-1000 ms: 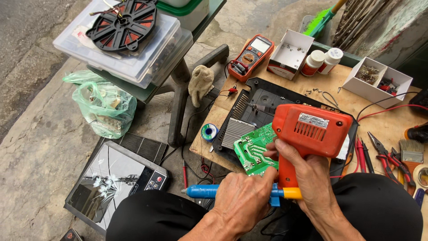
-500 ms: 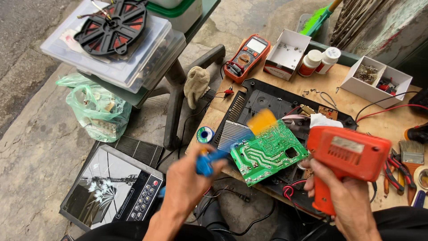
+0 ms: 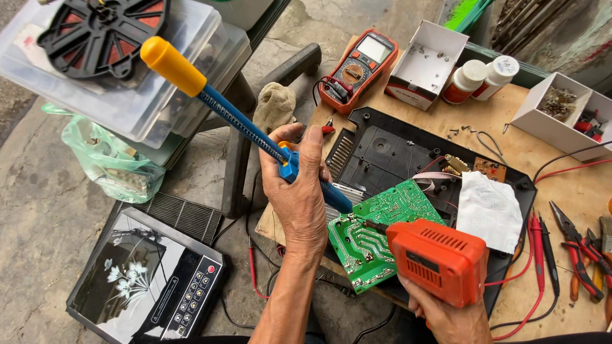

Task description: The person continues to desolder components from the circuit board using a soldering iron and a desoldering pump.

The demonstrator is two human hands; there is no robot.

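At the near edge of the wooden counter [image 3: 574,191], a green circuit board [image 3: 376,236] lies tilted over the black plastic casing [image 3: 395,153] of an opened appliance. The right hand [image 3: 446,318] grips the handle of an orange soldering gun [image 3: 440,258], fingers wrapped closed around it; its dark tip points toward ten o'clock and rests on or just above the board's striped copper side, though contact cannot be judged for certain. The left hand [image 3: 299,191] holds a blue suction pump [image 3: 255,134] with a yellow plunger knob, fingers curled shut around the barrel and the thumb lying along it near a small orange button. The pump's long axis runs from ten o'clock, where the knob sticks up over the clear storage boxes [image 3: 159,95], down to four o'clock, where its nozzle end meets the board's upper left edge. So the board lies at four o'clock from the left fingers and at ten o'clock from the right ones, between both tools, with the gun's tip nearer the board's middle. A white folded cloth [image 3: 488,207] sits on the casing at three o'clock from the board, and an orange multimeter [image 3: 360,67] lies well apart at twelve o'clock.
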